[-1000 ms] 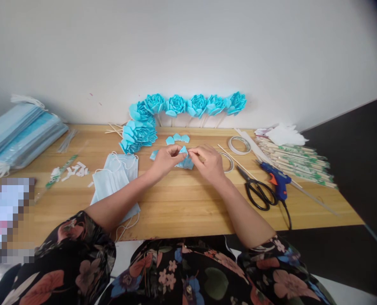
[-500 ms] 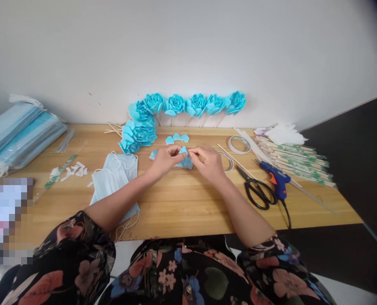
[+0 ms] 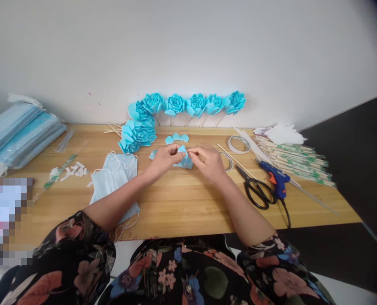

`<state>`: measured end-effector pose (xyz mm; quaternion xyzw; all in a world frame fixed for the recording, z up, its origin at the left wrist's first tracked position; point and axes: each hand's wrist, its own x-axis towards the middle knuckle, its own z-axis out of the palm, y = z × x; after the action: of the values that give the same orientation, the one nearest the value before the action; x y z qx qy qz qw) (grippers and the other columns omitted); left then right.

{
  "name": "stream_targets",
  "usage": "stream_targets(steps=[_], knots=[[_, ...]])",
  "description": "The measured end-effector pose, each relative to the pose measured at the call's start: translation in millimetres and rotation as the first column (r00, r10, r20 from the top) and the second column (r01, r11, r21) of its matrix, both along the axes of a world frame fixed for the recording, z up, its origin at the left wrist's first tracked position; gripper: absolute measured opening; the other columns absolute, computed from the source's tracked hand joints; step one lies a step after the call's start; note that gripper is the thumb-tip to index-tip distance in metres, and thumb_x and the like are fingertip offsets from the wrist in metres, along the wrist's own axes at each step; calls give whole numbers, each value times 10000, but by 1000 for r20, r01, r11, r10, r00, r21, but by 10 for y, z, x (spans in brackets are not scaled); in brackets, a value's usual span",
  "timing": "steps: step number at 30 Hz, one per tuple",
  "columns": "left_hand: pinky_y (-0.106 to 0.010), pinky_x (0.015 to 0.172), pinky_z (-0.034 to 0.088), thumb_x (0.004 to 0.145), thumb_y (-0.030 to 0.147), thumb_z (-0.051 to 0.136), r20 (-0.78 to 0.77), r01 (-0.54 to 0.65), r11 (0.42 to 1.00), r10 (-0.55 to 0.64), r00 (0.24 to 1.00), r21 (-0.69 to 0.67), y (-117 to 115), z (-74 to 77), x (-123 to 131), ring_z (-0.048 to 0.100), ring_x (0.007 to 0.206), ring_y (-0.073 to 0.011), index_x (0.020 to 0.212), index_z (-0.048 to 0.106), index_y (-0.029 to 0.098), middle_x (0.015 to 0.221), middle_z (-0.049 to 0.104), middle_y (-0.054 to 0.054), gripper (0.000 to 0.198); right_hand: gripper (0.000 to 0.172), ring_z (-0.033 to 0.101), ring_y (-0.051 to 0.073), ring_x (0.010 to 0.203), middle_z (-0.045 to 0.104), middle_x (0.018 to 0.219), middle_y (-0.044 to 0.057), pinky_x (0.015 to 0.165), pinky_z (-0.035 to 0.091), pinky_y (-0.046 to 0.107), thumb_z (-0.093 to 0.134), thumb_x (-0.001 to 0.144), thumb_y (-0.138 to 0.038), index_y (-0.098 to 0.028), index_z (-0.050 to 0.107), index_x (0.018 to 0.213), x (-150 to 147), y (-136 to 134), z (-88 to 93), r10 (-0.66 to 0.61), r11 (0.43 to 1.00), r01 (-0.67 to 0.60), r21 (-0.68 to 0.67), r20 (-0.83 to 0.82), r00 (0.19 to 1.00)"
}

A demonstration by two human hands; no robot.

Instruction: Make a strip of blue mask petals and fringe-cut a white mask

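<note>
Between my hands, over the middle of the table, is a small blue petal (image 3: pixel 182 149) with a pointed top. My left hand (image 3: pixel 166 159) pinches it from the left with thumb and forefinger. From the right, the closed fingertips of my right hand (image 3: pixel 207 159) press on its edge. More blue pieces (image 3: pixel 185 162) lie just below and behind my fingers, partly hidden. Several cut blue petals (image 3: pixel 176 137) rest on the wood beyond my hands. Behind them stand blue flowers (image 3: pixel 175 104) on sticks, leaning against the wall.
Flat face masks (image 3: pixel 112 182) lie by my left forearm; a stack of masks (image 3: pixel 20 131) sits far left. To the right are tape rolls (image 3: pixel 238 145), black scissors (image 3: pixel 257 190), a blue glue gun (image 3: pixel 279 180) with its cord, and wrapped sticks (image 3: pixel 299 163). White scraps (image 3: pixel 75 170) lie left.
The petal between my fingers has shifted very slightly left and tilted. Both hands stay almost in the same place, and everything else is unchanged.
</note>
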<state>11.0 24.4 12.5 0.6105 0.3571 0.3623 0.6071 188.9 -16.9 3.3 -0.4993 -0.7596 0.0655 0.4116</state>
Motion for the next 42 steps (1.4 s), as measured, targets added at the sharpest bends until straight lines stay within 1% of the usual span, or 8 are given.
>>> stream_targets(steps=[17, 25, 30, 32, 35, 38, 40, 42], knots=[[-237, 557, 327, 687, 379, 655, 2, 11, 1000, -11, 1000, -3, -5, -12, 1, 397, 551, -81, 659, 545, 178, 571, 467, 53, 231, 166, 629, 172, 732, 722, 776, 23, 723, 431, 314, 569, 946, -213, -216, 689, 831, 11, -12, 26, 23, 1000, -23, -4, -2, 1000], [-239, 556, 327, 689, 374, 660, 6, 19, 1000, -19, 1000, 3, -3, 2, 9, 404, 547, -81, 657, 541, 181, 567, 470, 55, 229, 175, 628, 179, 749, 721, 791, 27, 736, 436, 315, 548, 940, -233, -221, 682, 828, -12, -13, 26, -17, 999, 17, -41, -13, 1000], [-241, 560, 335, 696, 365, 656, -15, -8, 1000, 8, 1000, -9, 16, -18, -12, 415, 548, -85, 640, 518, 183, 561, 480, 48, 235, 179, 648, 183, 784, 731, 805, 24, 755, 456, 307, 545, 924, -267, -216, 683, 822, 46, 3, 47, -101, 990, 87, -110, -132, 986], [-243, 560, 336, 714, 362, 657, -11, -48, 999, 48, 999, -3, 43, -38, -34, 415, 544, -86, 635, 510, 184, 556, 483, 45, 244, 186, 661, 178, 793, 747, 831, 22, 753, 468, 297, 549, 923, -287, -208, 694, 838, 74, -10, 92, -99, 983, 63, -171, -208, 973], [-245, 553, 334, 750, 366, 665, 20, -110, 994, 110, 994, -3, 91, -68, -62, 423, 540, -86, 648, 521, 182, 567, 502, 37, 255, 181, 668, 160, 766, 754, 822, 7, 728, 473, 280, 577, 917, -286, -203, 727, 862, 42, -58, 142, 70, 933, -146, -330, -232, 970], [-244, 554, 345, 773, 372, 679, 44, -133, 991, 133, 990, 0, 117, -83, -70, 426, 541, -84, 648, 522, 180, 576, 501, 34, 278, 148, 674, 149, 780, 757, 841, 3, 751, 481, 278, 624, 910, -273, -216, 747, 851, -101, -105, 88, 359, 795, -400, -457, -178, 916], [-243, 554, 348, 785, 381, 686, 53, -128, 992, 128, 990, 9, 118, -80, -68, 417, 539, -81, 644, 520, 180, 575, 488, 37, 296, 131, 682, 146, 821, 760, 882, 11, 787, 492, 282, 627, 915, -249, -218, 739, 855, -216, -121, 4, 489, 725, -501, -472, -158, 857], [-243, 550, 346, 789, 388, 693, 65, -118, 993, 117, 991, 11, 113, -73, -65, 408, 535, -79, 649, 525, 180, 571, 477, 41, 302, 131, 676, 140, 838, 755, 917, 19, 797, 498, 280, 599, 909, -171, -213, 722, 893, -304, -129, -77, 542, 703, -541, -461, -145, 828]])
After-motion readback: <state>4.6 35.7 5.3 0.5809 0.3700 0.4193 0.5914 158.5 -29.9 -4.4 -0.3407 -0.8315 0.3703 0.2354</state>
